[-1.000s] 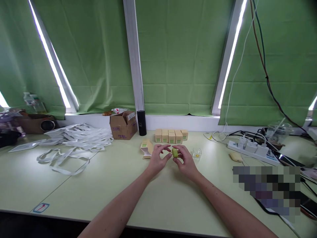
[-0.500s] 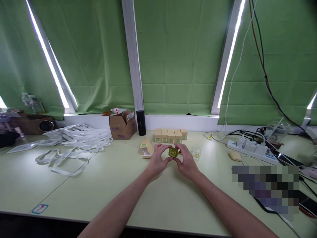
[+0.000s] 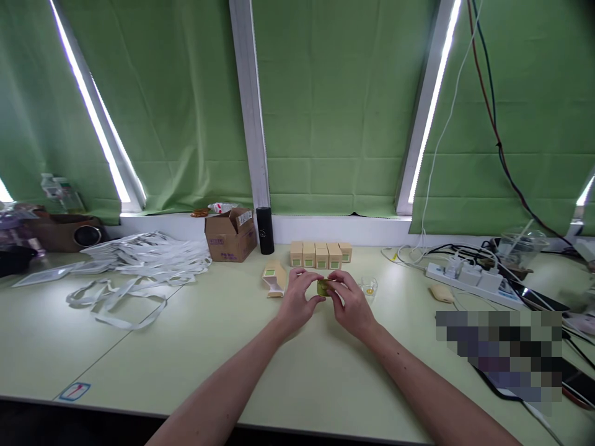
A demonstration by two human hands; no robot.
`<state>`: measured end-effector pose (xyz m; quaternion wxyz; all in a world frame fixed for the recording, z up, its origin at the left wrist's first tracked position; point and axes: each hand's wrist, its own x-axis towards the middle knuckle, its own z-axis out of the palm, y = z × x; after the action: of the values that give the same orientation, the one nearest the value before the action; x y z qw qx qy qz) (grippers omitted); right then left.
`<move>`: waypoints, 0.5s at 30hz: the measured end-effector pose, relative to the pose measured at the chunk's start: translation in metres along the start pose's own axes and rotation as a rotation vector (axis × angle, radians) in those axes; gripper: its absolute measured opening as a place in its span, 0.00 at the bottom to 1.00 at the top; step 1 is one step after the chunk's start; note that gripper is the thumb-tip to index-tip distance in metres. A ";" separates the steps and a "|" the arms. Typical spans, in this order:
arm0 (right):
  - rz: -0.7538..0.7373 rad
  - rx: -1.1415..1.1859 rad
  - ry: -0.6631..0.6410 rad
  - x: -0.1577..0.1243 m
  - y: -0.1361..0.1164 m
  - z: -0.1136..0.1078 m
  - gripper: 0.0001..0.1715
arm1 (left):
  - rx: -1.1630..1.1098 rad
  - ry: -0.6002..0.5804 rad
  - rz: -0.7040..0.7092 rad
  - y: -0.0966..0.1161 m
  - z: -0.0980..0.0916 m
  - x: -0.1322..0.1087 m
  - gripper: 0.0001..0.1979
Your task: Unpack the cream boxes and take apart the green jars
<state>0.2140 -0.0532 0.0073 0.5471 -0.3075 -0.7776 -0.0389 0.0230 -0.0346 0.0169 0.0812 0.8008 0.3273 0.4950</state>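
Observation:
A small green round object (image 3: 324,287) is pinched between the fingertips of both hands above the pale green table (image 3: 195,347). My left hand (image 3: 297,301) grips its left side and my right hand (image 3: 352,303) grips its right side, fingers curled around it. Just behind them stands a row of several small tan boxes (image 3: 320,254) with green labels. An opened tan box (image 3: 274,278) lies on its side to the left of my left hand. A small clear cup (image 3: 369,287) with something yellow inside sits right of my right hand.
A brown cardboard box (image 3: 231,233) and a black cylinder (image 3: 264,230) stand by the window ledge. White straps (image 3: 139,263) are piled at the left. A power strip (image 3: 469,277) with cables and a clear plastic cup (image 3: 518,249) lie at the right.
The green object has been turned between the fingers: half a second ago its hollow side faced me, now it is edge-on and the hands are closer around it.

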 end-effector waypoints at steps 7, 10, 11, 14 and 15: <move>0.016 -0.057 0.004 -0.002 0.003 0.003 0.17 | 0.096 -0.013 0.132 0.009 0.000 0.001 0.18; 0.018 -0.111 0.009 -0.002 0.002 0.003 0.18 | 0.108 -0.013 0.154 0.011 0.000 0.002 0.19; 0.012 -0.141 0.016 -0.002 0.001 0.003 0.17 | 0.110 -0.011 0.159 0.012 0.000 0.002 0.19; -0.021 -0.241 0.049 0.000 -0.002 0.001 0.15 | 0.114 0.001 0.173 0.012 0.000 0.001 0.18; -0.033 -0.267 0.060 0.001 -0.003 0.000 0.14 | 0.117 0.005 0.176 0.012 0.001 0.001 0.18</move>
<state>0.2125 -0.0552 0.0091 0.5235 -0.3634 -0.7538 -0.1601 0.0293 -0.0434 0.0231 -0.0102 0.8286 0.2842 0.4821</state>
